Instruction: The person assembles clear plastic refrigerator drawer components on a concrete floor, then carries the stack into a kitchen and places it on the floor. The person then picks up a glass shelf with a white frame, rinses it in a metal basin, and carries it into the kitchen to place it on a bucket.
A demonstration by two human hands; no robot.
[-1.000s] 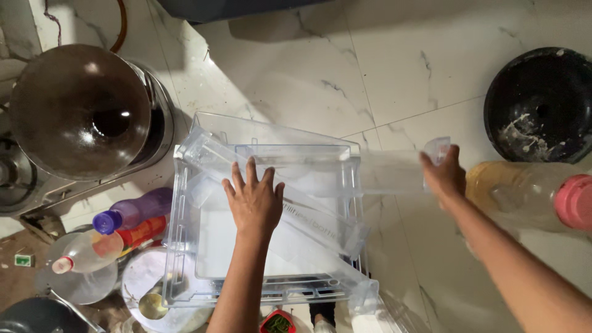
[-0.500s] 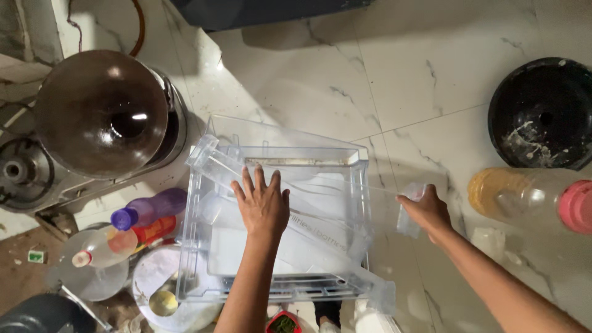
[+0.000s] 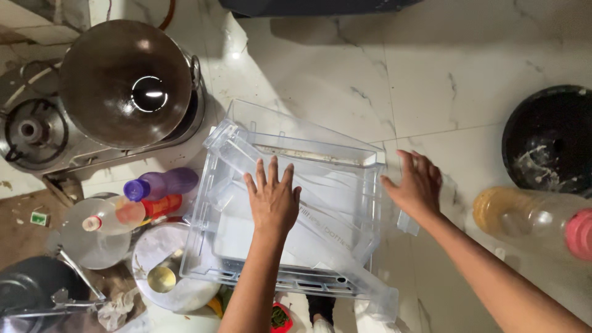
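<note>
left hand (image 3: 272,198) flat, fingers spread, pressing inside clear plastic drawer (image 3: 246,246) to steady it | right hand (image 3: 417,188) open, holding nothing, at drawer's right rim

Clear drawer (image 3: 246,246) on marble floor (image 3: 382,68)

A white marble floor (image 3: 394,80) with grey veins filled the view, catching bright light near the top. A bare brown patch (image 3: 24,216) of ground showed at the left edge.
</note>
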